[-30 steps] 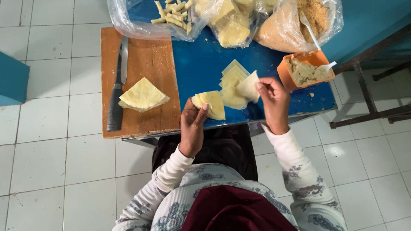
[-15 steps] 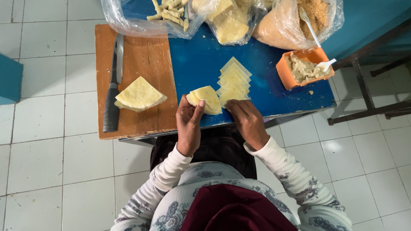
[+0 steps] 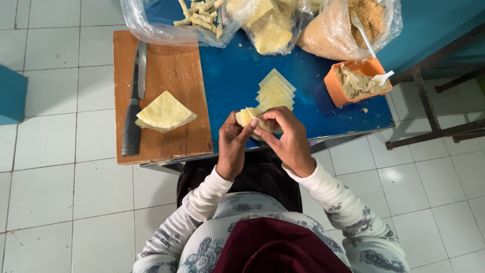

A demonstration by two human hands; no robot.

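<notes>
Pale yellow dough wrappers [image 3: 251, 119] are sitting pinched between both hands, right over the near edge of the blue table [image 3: 237, 76]. Left hand [image 3: 232, 146] is cupping the little stack from below, right hand [image 3: 285, 139] is closing its fingertips on the top sheet, looks like it's peeling it, hard to say. Just behind them, more cut wrappers [image 3: 275, 91] are lying fanned out. Orange tub [image 3: 356, 81] of filling is sitting off to the right, knife [image 3: 135, 101] and another wrapper stack [image 3: 164, 112] are resting on the wooden board [image 3: 166, 60].
</notes>
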